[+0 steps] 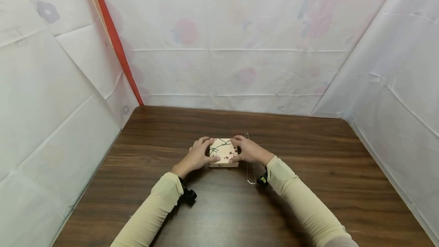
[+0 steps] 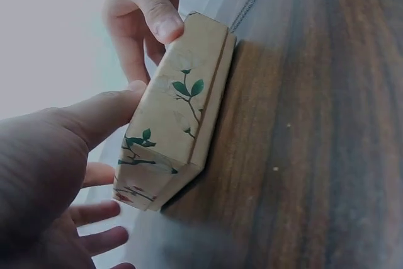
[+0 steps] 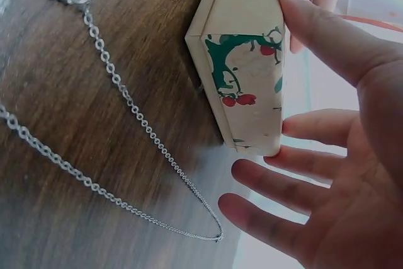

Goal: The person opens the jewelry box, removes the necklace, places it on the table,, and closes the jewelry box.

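A small cream lidded box (image 1: 223,151) with a printed pattern of green stems and red blossoms sits on the brown table between both hands. My left hand (image 1: 197,155) grips its left side, thumb on the near top edge and index finger towards the far edge. On the opposite side, my right hand (image 1: 250,151) holds it the same way. The seam between lid and base shows low on the box's side (image 2: 211,86), and the lid sits closed. A silver chain necklace (image 3: 151,131) lies on the table to the right of the box, partly beneath my right wrist in the head view.
Wood-grained table (image 1: 164,132) surrounds the box. White patterned cloth (image 1: 226,48) hangs behind and along both sides, with a red ribbon (image 1: 118,47) at the back left corner. Black wrist cameras (image 1: 188,195) are strapped to both wrists.
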### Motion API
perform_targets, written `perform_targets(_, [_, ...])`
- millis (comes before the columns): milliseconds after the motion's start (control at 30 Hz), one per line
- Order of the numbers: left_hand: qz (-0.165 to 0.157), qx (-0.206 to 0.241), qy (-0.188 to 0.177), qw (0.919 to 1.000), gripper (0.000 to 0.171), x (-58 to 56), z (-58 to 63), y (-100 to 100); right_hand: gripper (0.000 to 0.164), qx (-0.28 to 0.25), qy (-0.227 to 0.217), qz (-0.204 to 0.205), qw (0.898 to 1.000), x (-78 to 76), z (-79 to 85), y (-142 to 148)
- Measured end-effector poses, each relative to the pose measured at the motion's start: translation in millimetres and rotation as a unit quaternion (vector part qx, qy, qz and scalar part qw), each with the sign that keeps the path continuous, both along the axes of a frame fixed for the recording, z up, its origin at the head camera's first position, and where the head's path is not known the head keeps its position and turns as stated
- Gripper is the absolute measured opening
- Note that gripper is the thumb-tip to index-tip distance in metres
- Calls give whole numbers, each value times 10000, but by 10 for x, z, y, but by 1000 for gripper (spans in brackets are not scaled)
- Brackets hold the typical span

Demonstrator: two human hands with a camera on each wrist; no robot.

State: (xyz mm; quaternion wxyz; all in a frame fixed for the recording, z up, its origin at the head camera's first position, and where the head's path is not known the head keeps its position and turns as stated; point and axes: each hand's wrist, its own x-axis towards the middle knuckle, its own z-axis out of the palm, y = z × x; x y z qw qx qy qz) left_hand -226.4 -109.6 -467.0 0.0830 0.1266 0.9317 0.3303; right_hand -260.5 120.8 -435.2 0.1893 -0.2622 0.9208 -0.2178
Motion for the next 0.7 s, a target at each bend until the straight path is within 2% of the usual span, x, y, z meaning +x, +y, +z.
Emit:
perform_targets(167, [-113,-147,45,9998,79,-16,34,17,92,117,-85,-29,9999,-13,10,-8])
perform_targets(433, [-80,-115,86,9999,78,-33,37,34,91,262,4,-95,9996,-25,40,-33])
perform_targets(600, [-28,-71,3,10000,77,-28,26,17,90,406,62,7,9992,-23,70,-80])
perform_targets(700, [28,-29,76,10000,76,-29,33,3,87,398,144,24,9991,-34,92,-114])
